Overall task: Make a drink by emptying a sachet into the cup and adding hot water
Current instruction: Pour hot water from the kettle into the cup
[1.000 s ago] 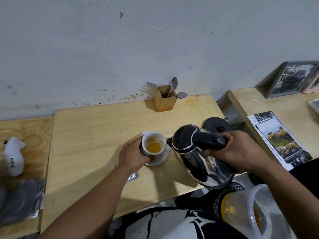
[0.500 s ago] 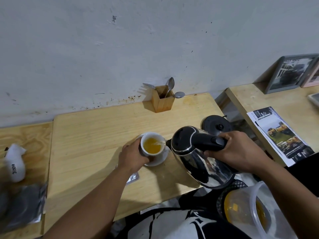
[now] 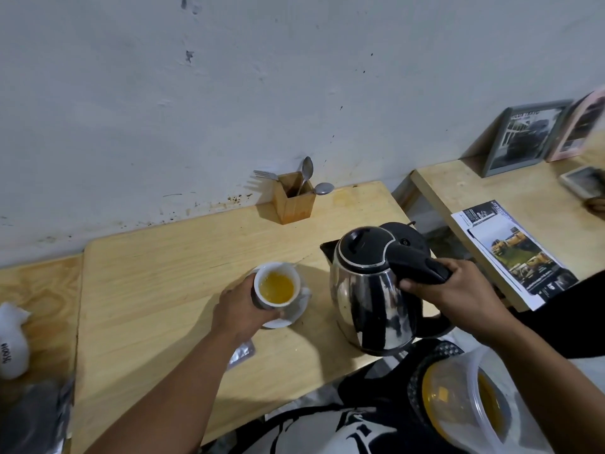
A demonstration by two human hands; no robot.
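Note:
A white cup [image 3: 277, 288] of orange liquid stands on a white saucer [image 3: 294, 314] on the wooden table [image 3: 157, 290]. My left hand [image 3: 240, 311] wraps the cup's left side. My right hand [image 3: 455, 294] grips the black handle of a steel kettle [image 3: 370, 290], held upright to the right of the cup, spout away from it. A silver sachet [image 3: 242, 352] lies on the table, partly hidden under my left forearm.
The kettle's black base [image 3: 409, 239] sits behind the kettle. A wooden holder [image 3: 294, 201] with a spoon and fork stands by the wall. A brochure [image 3: 514, 253] and a framed picture [image 3: 530, 136] are on the right table. A clear plastic container [image 3: 465, 401] is below right.
The kettle has tipped back upright and moved right, away from the cup; the stream of water has stopped. My left hand stays on the cup.

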